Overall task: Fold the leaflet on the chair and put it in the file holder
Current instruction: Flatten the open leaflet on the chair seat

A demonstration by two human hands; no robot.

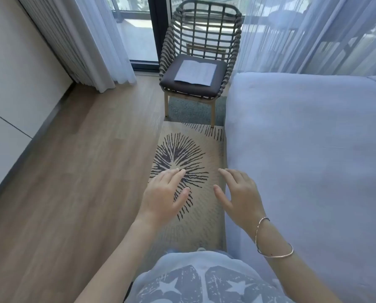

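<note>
Pale paper on a dark cushion is what matters here: the leaflet [195, 72] lies flat and unfolded on the seat of the woven chair [201, 47], roughly centred on the cushion with its near edge close to the cushion's front. A faint crease seems to run across it, though its print is too small to read.

Both hands are well short of the chair, held palm-down over the patterned rug [182, 162] that runs from the chair's front legs back toward the person. The left hand [164, 193] has an empty grip, fingers spread and loosely curved; the right hand [239, 193] is the same — spread, holding nothing — and sits just beside the edge of the bed [309, 149], which flanks the chair on its right. Two thin bangles [270, 241] circle the right wrist.

By my reading the task stands at its very first step: the approach, with nothing yet touched or folded. The next move calls for closing the gap to the chair and bringing both hands down onto the leaflet — one to pin it against the soft cushion, the other to lift an edge over. A cushion gives under pressure, so the crease may need firm pressing. No file holder is in view anywhere near the chair, so it will have to be found afterwards.
</note>
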